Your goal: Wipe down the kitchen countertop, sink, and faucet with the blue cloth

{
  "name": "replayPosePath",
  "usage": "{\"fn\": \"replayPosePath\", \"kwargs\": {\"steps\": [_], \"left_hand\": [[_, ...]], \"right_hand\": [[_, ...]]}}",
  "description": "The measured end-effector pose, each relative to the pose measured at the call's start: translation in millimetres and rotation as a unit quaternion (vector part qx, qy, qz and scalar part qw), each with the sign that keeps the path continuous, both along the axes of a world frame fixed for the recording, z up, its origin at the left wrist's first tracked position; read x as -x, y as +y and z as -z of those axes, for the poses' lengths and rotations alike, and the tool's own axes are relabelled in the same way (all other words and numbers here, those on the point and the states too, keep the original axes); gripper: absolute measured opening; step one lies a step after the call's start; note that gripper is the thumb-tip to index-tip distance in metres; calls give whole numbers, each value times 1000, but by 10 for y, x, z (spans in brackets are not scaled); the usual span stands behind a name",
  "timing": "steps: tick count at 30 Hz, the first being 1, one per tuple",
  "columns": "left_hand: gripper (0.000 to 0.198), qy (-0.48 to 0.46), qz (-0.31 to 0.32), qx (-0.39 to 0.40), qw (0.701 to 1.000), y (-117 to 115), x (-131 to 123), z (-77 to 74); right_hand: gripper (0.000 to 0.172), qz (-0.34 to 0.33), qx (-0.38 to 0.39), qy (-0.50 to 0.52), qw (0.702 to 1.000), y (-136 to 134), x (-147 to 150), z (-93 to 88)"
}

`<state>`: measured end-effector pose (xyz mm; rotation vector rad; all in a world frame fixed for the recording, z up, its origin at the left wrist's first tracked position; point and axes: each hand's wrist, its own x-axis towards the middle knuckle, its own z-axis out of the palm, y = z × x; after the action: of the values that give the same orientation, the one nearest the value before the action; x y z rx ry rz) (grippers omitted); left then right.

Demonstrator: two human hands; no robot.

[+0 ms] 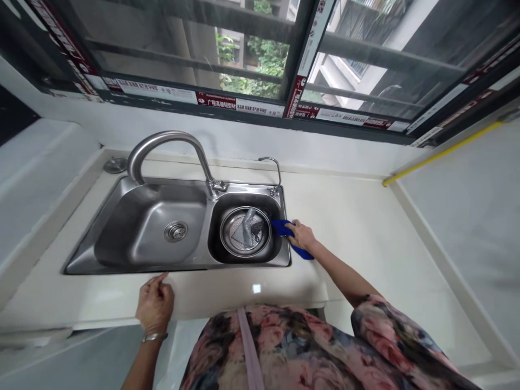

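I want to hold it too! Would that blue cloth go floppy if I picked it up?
Probably floppy: the blue cloth bends over the sink rim under the right hand. Likely light, since one hand bunches it. It may slide easily on the smooth counter.

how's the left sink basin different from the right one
The left basin is wider and bare, its drain uncovered; the right basin is smaller and holds a round strainer basket with a grey cloth in it. The right hand holds a blue cloth at the right basin's rim; the left hand rests on the counter before the left basin. Both are stainless steel.
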<state>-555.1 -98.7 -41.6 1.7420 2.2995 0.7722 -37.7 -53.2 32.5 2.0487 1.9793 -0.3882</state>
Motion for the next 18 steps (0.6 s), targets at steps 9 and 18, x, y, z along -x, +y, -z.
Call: {"fn": "replayPosePath", "kwargs": {"steps": [9, 18], "left_hand": [[38, -19, 7, 8, 1000, 3, -55, -55], [38, -2, 21, 8, 1000, 8, -24, -27]], "right_hand": [[55, 17, -143, 125, 982, -1809, 224, 472], [45, 378, -137, 1, 915, -1471, -750, 351]]}}
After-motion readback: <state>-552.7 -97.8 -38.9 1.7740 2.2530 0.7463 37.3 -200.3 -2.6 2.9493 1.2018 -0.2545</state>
